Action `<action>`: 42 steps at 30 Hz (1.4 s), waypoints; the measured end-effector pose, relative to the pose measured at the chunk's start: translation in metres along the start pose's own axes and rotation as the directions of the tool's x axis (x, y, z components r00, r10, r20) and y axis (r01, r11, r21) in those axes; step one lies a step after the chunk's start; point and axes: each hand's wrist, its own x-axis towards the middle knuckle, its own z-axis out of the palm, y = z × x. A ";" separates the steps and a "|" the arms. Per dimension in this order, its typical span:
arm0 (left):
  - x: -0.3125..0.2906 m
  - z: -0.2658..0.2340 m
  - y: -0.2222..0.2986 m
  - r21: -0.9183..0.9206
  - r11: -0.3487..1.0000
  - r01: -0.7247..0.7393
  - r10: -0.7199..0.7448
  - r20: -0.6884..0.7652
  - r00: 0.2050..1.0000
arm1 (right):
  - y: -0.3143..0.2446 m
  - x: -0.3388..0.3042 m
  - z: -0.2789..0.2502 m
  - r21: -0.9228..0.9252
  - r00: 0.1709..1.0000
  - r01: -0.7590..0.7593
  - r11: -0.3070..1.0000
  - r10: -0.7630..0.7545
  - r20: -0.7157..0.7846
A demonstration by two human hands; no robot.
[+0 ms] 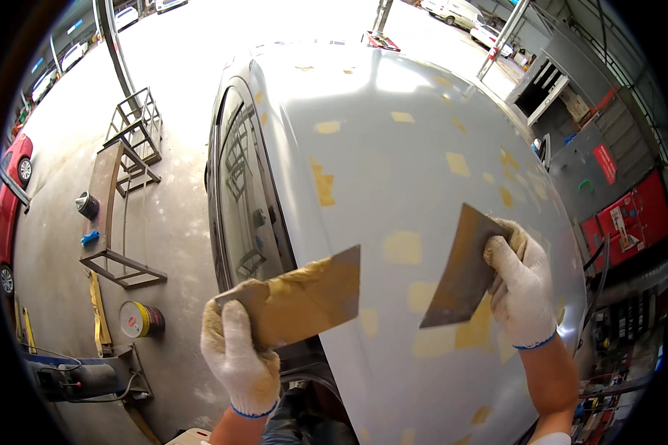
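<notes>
In a white work glove, my left hand [239, 348] grips a flat metal putty spreader [349, 278] by its left end. A thick layer of yellow-tan body filler [297, 300] covers much of that spreader's face. My right hand [521, 285], gloved too, is closed on a second thin metal spreader [460, 274], tilted above the roof. Beneath both hands lies the grey car roof [349, 185], dotted with several yellow filler patches [402, 247]. The two spreaders are apart from each other. Whether the right one touches the roof, I cannot tell.
Left of the car's side window [249, 193] stands a metal work bench [105, 196] holding a dark can [87, 205] and a blue item [90, 238]. A yellow-and-black tin [142, 319] sits on the concrete floor. A red tool cabinet [631, 219] is at the right.
</notes>
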 end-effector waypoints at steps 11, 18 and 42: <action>-0.082 0.002 -0.007 0.165 0.957 0.240 -0.264 0.144 0.954 | 0.017 -0.145 -0.084 0.277 0.842 -0.128 0.952 0.252 -0.477; -0.137 0.026 -0.023 0.244 0.891 0.382 -0.445 0.302 0.843 | 0.069 -0.233 -0.159 0.348 0.705 -0.083 0.934 0.302 -0.642; -0.182 0.101 -0.101 0.332 0.708 0.623 -0.671 0.591 0.448 | 0.126 -0.341 -0.281 0.590 0.320 -0.046 0.806 0.571 -0.756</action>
